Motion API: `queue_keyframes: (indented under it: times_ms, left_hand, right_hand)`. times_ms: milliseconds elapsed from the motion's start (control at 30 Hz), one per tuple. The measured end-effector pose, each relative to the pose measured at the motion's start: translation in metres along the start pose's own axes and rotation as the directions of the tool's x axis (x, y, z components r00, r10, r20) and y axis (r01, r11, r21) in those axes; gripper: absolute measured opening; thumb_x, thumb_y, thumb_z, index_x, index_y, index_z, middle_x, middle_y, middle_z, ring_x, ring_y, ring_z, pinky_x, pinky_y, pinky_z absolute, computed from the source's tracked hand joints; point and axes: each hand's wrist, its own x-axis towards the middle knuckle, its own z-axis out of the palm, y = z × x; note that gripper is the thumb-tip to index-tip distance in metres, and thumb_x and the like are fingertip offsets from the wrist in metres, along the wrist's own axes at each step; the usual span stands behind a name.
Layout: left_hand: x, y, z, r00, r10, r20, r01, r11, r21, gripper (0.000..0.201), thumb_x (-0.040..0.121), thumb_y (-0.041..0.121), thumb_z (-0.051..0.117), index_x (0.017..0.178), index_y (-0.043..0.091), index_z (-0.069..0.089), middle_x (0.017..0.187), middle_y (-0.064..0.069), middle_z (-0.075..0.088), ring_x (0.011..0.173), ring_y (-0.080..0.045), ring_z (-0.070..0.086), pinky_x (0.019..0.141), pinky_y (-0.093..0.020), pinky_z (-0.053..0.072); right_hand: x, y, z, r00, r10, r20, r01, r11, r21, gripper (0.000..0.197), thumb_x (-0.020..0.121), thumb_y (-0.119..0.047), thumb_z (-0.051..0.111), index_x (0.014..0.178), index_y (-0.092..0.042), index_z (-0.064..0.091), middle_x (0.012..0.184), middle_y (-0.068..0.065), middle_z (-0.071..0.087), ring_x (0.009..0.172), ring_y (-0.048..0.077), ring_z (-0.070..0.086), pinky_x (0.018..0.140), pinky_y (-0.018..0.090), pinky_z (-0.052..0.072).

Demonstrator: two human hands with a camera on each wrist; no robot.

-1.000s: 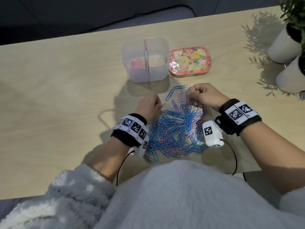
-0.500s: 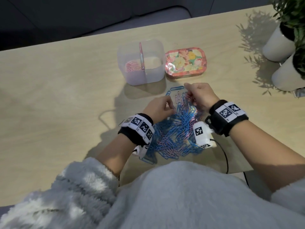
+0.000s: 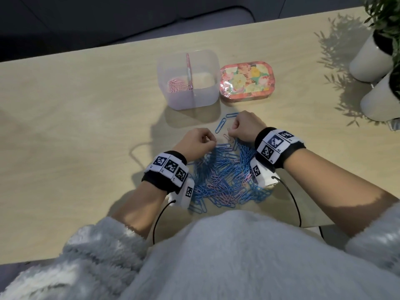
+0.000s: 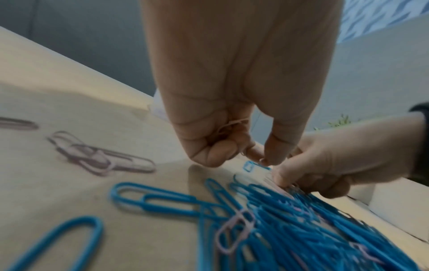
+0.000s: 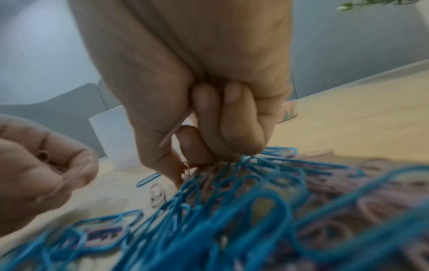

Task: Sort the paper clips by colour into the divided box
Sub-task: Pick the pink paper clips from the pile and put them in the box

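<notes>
A pile of blue and pink paper clips (image 3: 227,176) lies on the table in front of me. Behind it stands the translucent divided box (image 3: 194,98), with pink clips (image 3: 176,86) in its left compartment. My left hand (image 3: 201,141) is curled at the pile's far left edge and holds a few pink clips (image 4: 232,126) in its palm. My right hand (image 3: 242,126) is curled at the pile's far edge, with a pink clip (image 5: 176,128) held between thumb and fingers and its fingertips (image 5: 232,152) down on the clips. Two blue clips (image 3: 225,122) lie loose between the hands and the box.
A floral tin (image 3: 246,80) sits right of the box. Two white plant pots (image 3: 372,59) (image 3: 383,100) stand at the far right. Some pink clips (image 4: 99,159) lie loose left of the pile. Wrist camera cables (image 3: 292,198) trail toward the near table edge.
My left hand has moved forward and right to the pile's far edge. My right hand has drawn in toward it, so the two hands are now close together.
</notes>
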Motion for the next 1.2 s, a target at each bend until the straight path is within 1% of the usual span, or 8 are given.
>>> queue_keyframes:
  times_ms: [167,300,433,533,667,833,1033,1200]
  left_hand:
    - [-0.003,-0.011,-0.015,0.995,-0.085,-0.046,0.072,0.970,-0.233,0.017,0.088,0.017,0.058,0.071,0.019,0.058,0.066,0.003,0.056,0.060,-0.008,0.050,0.061,-0.020,0.041]
    - [-0.006,-0.022,-0.023,0.986,-0.155,-0.053,0.126,0.925,-0.359,0.024,0.089,0.020,0.058,0.065,0.018,0.057,0.063,-0.003,0.055,0.051,-0.010,0.047,0.053,-0.022,0.038]
    - [-0.012,-0.028,-0.030,0.978,-0.193,-0.076,0.128,0.850,-0.510,0.026,0.089,0.014,0.057,0.063,0.013,0.055,0.047,0.008,0.057,0.046,0.000,0.057,0.048,-0.011,0.045]
    - [-0.023,-0.037,-0.040,0.977,-0.179,-0.118,0.071,0.790,-0.609,0.015,0.088,0.012,0.059,0.073,0.012,0.062,0.060,0.003,0.067,0.059,-0.006,0.066,0.062,-0.017,0.055]
    - [-0.036,-0.055,-0.055,0.963,-0.199,-0.182,0.048,0.791,-0.610,0.010,0.089,0.008,0.058,0.082,0.012,0.065,0.059,0.004,0.070,0.060,-0.004,0.066,0.063,-0.014,0.056]
    - [-0.050,-0.069,-0.063,0.944,-0.289,-0.157,0.110,0.726,-0.679,0.019,0.093,0.006,0.049,0.081,0.014,0.063,0.053,0.005,0.064,0.053,-0.003,0.063,0.057,-0.013,0.054]
    - [-0.061,-0.080,-0.060,0.931,-0.300,-0.207,0.149,0.832,-0.534,0.031,0.088,0.020,0.060,0.061,0.018,0.046,0.055,0.000,0.048,0.043,-0.003,0.048,0.045,-0.012,0.039]
    - [-0.071,-0.086,-0.061,0.902,-0.343,-0.261,0.176,0.846,-0.503,0.039,0.096,0.026,0.044,0.059,0.020,0.035,0.046,0.007,0.037,0.041,-0.006,0.034,0.042,-0.016,0.029]
  right_hand:
    - [-0.011,0.009,-0.012,0.999,-0.015,-0.048,0.025,0.976,0.214,0.023,0.082,-0.011,0.060,0.060,-0.008,0.055,0.058,0.003,0.057,0.051,0.013,0.052,0.049,0.022,0.042]
    - [-0.025,0.014,-0.022,0.993,-0.011,0.121,-0.075,0.728,0.682,0.021,0.089,-0.005,0.050,0.069,-0.002,0.056,0.052,0.002,0.062,0.026,0.005,0.037,0.031,0.014,0.027]
    - [-0.023,0.013,-0.017,0.978,0.047,0.204,-0.199,0.512,0.836,0.021,0.092,0.000,0.034,0.082,-0.008,0.051,0.064,0.009,0.053,0.027,0.004,0.028,0.031,0.012,0.021]
    - [-0.020,0.005,-0.007,0.971,0.147,0.190,-0.240,0.667,0.705,0.025,0.093,-0.018,0.035,0.078,-0.009,0.052,0.059,0.004,0.044,0.030,0.007,0.026,0.031,0.012,0.018]
    - [-0.020,-0.001,0.008,0.999,0.003,-0.046,0.007,0.974,0.226,0.035,0.081,-0.037,0.066,0.069,-0.007,0.055,0.061,0.003,0.053,0.051,0.011,0.049,0.049,0.023,0.038]
    - [-0.017,-0.012,0.013,0.998,-0.042,-0.052,0.037,0.995,-0.096,0.020,0.079,-0.011,0.061,0.078,0.008,0.064,0.085,0.022,0.069,0.085,0.034,0.064,0.069,0.034,0.046]
    - [-0.012,-0.032,-0.004,0.981,-0.076,0.177,0.124,0.953,-0.277,0.038,0.083,-0.013,0.050,0.051,-0.012,0.030,0.052,0.005,0.035,0.051,0.024,0.038,0.048,0.032,0.029]
    - [0.001,-0.089,-0.039,0.969,-0.231,0.089,0.236,0.971,-0.049,0.024,0.084,-0.012,0.048,0.063,-0.003,0.053,0.037,-0.003,0.050,0.036,0.010,0.045,0.034,0.017,0.033]
